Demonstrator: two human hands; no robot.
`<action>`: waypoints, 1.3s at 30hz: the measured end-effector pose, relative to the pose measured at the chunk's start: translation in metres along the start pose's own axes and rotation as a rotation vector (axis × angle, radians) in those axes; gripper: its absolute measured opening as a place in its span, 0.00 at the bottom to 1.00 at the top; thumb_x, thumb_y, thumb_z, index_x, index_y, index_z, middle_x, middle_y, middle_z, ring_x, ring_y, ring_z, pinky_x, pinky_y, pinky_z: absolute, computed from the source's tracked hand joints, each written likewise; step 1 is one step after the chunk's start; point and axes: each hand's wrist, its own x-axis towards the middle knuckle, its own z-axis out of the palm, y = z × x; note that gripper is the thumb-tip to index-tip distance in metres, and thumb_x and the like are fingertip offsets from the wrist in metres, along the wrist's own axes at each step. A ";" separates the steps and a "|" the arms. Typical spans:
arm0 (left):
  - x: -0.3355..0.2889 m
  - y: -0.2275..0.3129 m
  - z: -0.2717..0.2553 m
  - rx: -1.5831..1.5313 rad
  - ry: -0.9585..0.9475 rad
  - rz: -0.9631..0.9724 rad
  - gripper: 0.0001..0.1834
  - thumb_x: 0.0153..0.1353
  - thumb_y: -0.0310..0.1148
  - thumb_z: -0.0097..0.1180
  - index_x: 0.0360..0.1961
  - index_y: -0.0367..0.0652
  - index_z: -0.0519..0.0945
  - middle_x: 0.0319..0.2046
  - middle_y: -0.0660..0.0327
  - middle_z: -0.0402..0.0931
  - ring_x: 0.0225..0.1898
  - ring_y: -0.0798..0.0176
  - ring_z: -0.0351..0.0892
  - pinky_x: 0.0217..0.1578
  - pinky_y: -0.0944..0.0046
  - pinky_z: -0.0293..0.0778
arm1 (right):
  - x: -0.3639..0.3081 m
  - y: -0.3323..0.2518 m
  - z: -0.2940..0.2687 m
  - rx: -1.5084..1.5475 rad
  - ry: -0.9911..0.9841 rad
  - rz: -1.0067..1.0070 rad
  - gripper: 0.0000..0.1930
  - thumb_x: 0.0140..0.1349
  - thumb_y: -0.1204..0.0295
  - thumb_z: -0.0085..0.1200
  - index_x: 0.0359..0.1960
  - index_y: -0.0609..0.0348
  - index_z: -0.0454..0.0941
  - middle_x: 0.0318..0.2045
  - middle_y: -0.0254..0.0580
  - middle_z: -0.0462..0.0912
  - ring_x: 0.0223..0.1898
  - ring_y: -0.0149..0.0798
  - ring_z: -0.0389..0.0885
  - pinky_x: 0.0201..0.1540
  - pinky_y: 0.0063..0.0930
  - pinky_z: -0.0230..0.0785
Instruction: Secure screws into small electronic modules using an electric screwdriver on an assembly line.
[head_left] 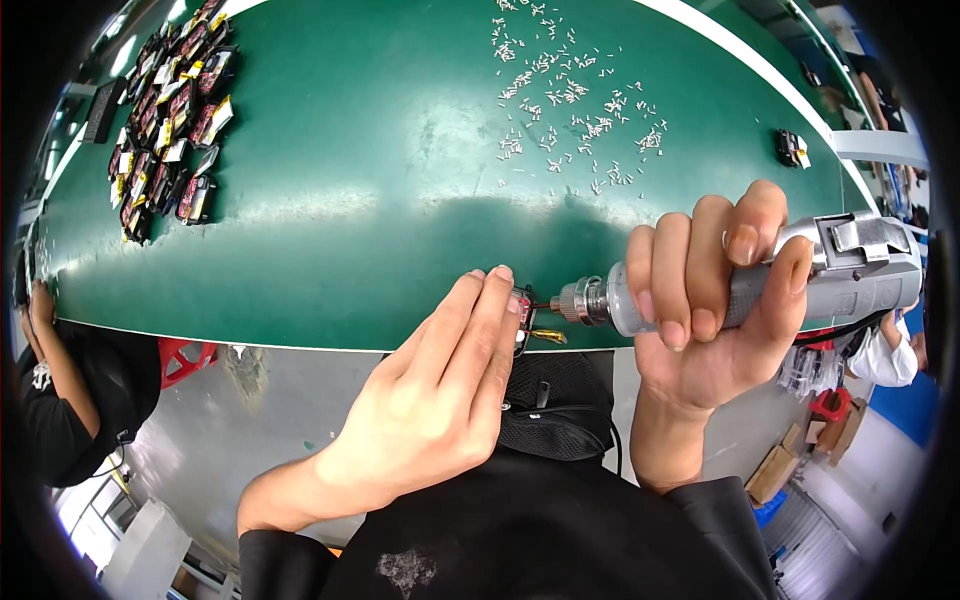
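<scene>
At the green table's near edge [300, 335], the left hand [440, 390] pinches a small red-and-black part [523, 310]; the right hand [705, 300] grips a grey power screwdriver [850, 275], its tip touching the part. Open tabletop lies beyond.

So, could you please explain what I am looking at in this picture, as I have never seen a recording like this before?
This is one view from a wide-angle camera worn on a person's head, looking down at their own two bare hands, so straight edges bend near the rim. The person works at a green table. Their right hand grips a grey power screwdriver, held sideways with its metal tip pointing left. Their left hand presses its fingertips on a small dark part at the table's near edge, right at the tool's tip. Farther back lie many small pale screws, scattered loosely. At the far left is a cluster of small dark parts with red and yellow bits. Another person's arm shows at the left edge.
</scene>
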 end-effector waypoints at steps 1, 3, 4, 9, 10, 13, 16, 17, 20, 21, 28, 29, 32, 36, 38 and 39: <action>0.000 0.000 0.000 -0.012 0.012 0.005 0.21 0.42 0.18 0.57 0.41 0.21 0.76 0.47 0.42 0.73 0.45 0.46 0.76 0.41 0.57 0.79 | 0.001 -0.001 -0.001 -0.014 -0.038 0.011 0.16 0.70 0.55 0.38 0.32 0.53 0.65 0.12 0.26 0.60 0.11 0.23 0.58 0.21 0.21 0.56; 0.002 -0.004 0.000 -0.033 0.015 0.025 0.20 0.42 0.18 0.57 0.41 0.21 0.75 0.47 0.42 0.73 0.45 0.46 0.76 0.40 0.57 0.79 | 0.004 -0.001 0.001 -0.049 -0.090 0.011 0.15 0.70 0.56 0.40 0.31 0.53 0.64 0.12 0.26 0.61 0.11 0.23 0.58 0.21 0.21 0.56; 0.002 -0.007 0.000 -0.054 0.015 0.047 0.20 0.42 0.18 0.57 0.40 0.21 0.75 0.47 0.42 0.73 0.44 0.46 0.76 0.40 0.57 0.79 | 0.006 -0.001 0.003 -0.082 -0.139 0.011 0.15 0.70 0.57 0.41 0.30 0.53 0.63 0.12 0.26 0.61 0.11 0.23 0.58 0.20 0.20 0.56; 0.007 -0.018 -0.004 -0.018 0.030 0.101 0.15 0.44 0.23 0.56 0.34 0.22 0.78 0.44 0.41 0.75 0.45 0.50 0.75 0.44 0.61 0.77 | 0.014 -0.002 0.014 -0.231 -0.192 0.035 0.12 0.65 0.64 0.51 0.29 0.55 0.63 0.13 0.27 0.64 0.11 0.23 0.59 0.18 0.19 0.55; 0.007 -0.017 -0.007 -0.066 0.015 0.076 0.15 0.45 0.23 0.56 0.34 0.22 0.77 0.44 0.42 0.75 0.46 0.50 0.75 0.44 0.61 0.77 | 0.015 -0.005 0.015 -0.295 -0.226 0.073 0.12 0.64 0.65 0.53 0.29 0.55 0.63 0.13 0.28 0.64 0.11 0.23 0.59 0.18 0.19 0.55; 0.009 -0.014 -0.015 -0.123 0.009 0.041 0.16 0.45 0.23 0.55 0.36 0.22 0.77 0.45 0.42 0.75 0.47 0.50 0.75 0.45 0.60 0.77 | 0.016 -0.013 0.015 -0.365 -0.292 0.090 0.12 0.60 0.69 0.57 0.28 0.57 0.65 0.13 0.29 0.66 0.11 0.24 0.60 0.17 0.20 0.55; 0.003 -0.016 -0.014 -0.025 0.018 0.092 0.18 0.45 0.24 0.55 0.38 0.23 0.77 0.47 0.42 0.74 0.49 0.49 0.74 0.48 0.60 0.75 | 0.011 -0.005 0.024 -0.126 -0.116 0.176 0.10 0.49 0.77 0.65 0.24 0.61 0.73 0.17 0.33 0.73 0.18 0.24 0.68 0.21 0.19 0.60; -0.001 -0.017 -0.010 -0.056 0.047 0.071 0.18 0.43 0.23 0.54 0.39 0.26 0.76 0.47 0.46 0.74 0.48 0.49 0.75 0.42 0.59 0.78 | 0.013 -0.002 0.028 -0.004 -0.109 0.191 0.11 0.51 0.77 0.64 0.24 0.62 0.71 0.16 0.37 0.73 0.18 0.27 0.69 0.22 0.21 0.62; -0.004 -0.020 -0.008 -0.065 0.065 0.135 0.17 0.48 0.24 0.54 0.40 0.27 0.76 0.47 0.48 0.74 0.50 0.53 0.74 0.44 0.60 0.77 | 0.017 -0.004 0.016 0.082 -0.275 0.226 0.11 0.52 0.76 0.62 0.24 0.63 0.69 0.15 0.38 0.72 0.15 0.30 0.68 0.20 0.23 0.62; -0.006 -0.022 -0.010 -0.074 0.069 0.157 0.16 0.49 0.24 0.54 0.41 0.27 0.76 0.48 0.49 0.74 0.50 0.54 0.74 0.44 0.61 0.77 | 0.019 -0.004 0.017 0.139 -0.289 0.200 0.12 0.53 0.76 0.63 0.24 0.63 0.69 0.14 0.37 0.71 0.14 0.31 0.67 0.18 0.23 0.61; -0.017 -0.079 -0.081 0.091 0.280 -0.252 0.25 0.41 0.20 0.65 0.46 0.38 0.76 0.44 0.53 0.76 0.45 0.50 0.76 0.46 0.55 0.73 | -0.004 -0.024 -0.009 0.312 -0.187 -0.032 0.13 0.61 0.67 0.57 0.29 0.57 0.64 0.09 0.29 0.63 0.08 0.26 0.61 0.14 0.22 0.60; -0.018 -0.100 -0.092 0.144 0.400 -0.325 0.23 0.45 0.19 0.63 0.46 0.38 0.76 0.43 0.53 0.77 0.46 0.49 0.75 0.48 0.55 0.71 | -0.007 -0.023 -0.012 0.304 -0.173 -0.032 0.13 0.61 0.67 0.56 0.29 0.57 0.64 0.09 0.28 0.63 0.08 0.25 0.60 0.14 0.22 0.60; -0.028 -0.153 -0.117 0.432 0.430 -0.564 0.17 0.58 0.26 0.55 0.49 0.37 0.74 0.45 0.52 0.75 0.47 0.49 0.73 0.50 0.55 0.69 | -0.014 -0.018 -0.016 0.295 -0.134 0.007 0.12 0.62 0.66 0.55 0.29 0.56 0.64 0.09 0.28 0.61 0.08 0.25 0.58 0.15 0.22 0.59; -0.038 -0.198 -0.094 0.592 0.379 -0.592 0.19 0.62 0.30 0.51 0.53 0.37 0.72 0.54 0.48 0.70 0.57 0.44 0.65 0.58 0.52 0.63 | -0.028 -0.007 -0.018 0.302 -0.046 0.084 0.11 0.62 0.66 0.53 0.29 0.56 0.64 0.09 0.28 0.58 0.09 0.25 0.56 0.17 0.23 0.59; -0.022 -0.181 -0.088 0.583 0.360 -0.536 0.19 0.62 0.31 0.51 0.54 0.36 0.72 0.57 0.47 0.67 0.59 0.44 0.64 0.58 0.51 0.62 | -0.033 -0.002 -0.021 0.346 -0.005 0.109 0.10 0.62 0.67 0.52 0.29 0.56 0.65 0.09 0.28 0.59 0.09 0.26 0.57 0.17 0.24 0.58; -0.012 -0.170 -0.084 0.572 0.396 -0.488 0.18 0.60 0.28 0.53 0.52 0.36 0.73 0.55 0.48 0.68 0.58 0.45 0.64 0.57 0.51 0.63 | -0.034 0.000 -0.021 0.358 0.014 0.126 0.10 0.62 0.67 0.52 0.29 0.56 0.65 0.09 0.28 0.59 0.09 0.26 0.57 0.18 0.25 0.58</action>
